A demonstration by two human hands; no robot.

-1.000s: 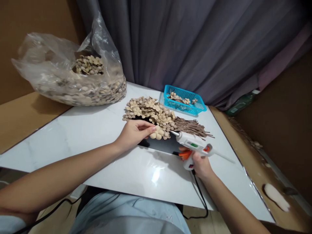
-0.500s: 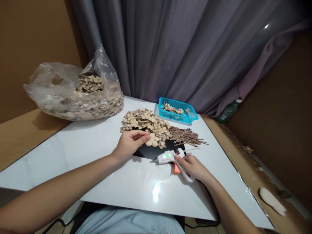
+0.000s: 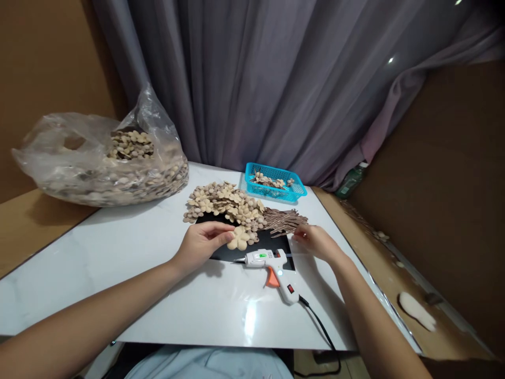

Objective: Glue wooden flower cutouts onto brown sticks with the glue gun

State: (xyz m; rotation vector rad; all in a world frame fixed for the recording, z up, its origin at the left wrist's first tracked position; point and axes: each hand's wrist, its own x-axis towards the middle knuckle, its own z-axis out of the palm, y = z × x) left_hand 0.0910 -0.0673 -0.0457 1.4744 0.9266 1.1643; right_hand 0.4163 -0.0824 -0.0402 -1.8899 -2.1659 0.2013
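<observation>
In my left hand [image 3: 201,243] a cream felt-like flower [image 3: 238,238] with rounded petals is pinched between thumb and fingers, held over the black mat [image 3: 272,242]. My right hand [image 3: 317,242] is at the right end of a pile of thin brown sticks [image 3: 282,219], its fingers drawn together; whether a stick is between them is hidden. A white hot glue gun [image 3: 268,258] with an orange trigger and a lit green display lies on its side, its nozzle pointing left, below the flower. Behind my left hand rises a heap of similar flowers [image 3: 224,200] in cream and greyish tones.
A blue plastic basket [image 3: 294,196] at the back holds flowers with brown sticks. Back left, a clear plastic bag [image 3: 90,184] bulges with more flowers. The glue gun's black cord [image 3: 321,326] runs over the table's front edge. A green bottle [image 3: 351,180] stands beyond the right edge.
My right hand has let go of the glue gun, which now lies on the table, and has moved up to the brown sticks. The left hand still holds the flower. The view has shifted slightly.
</observation>
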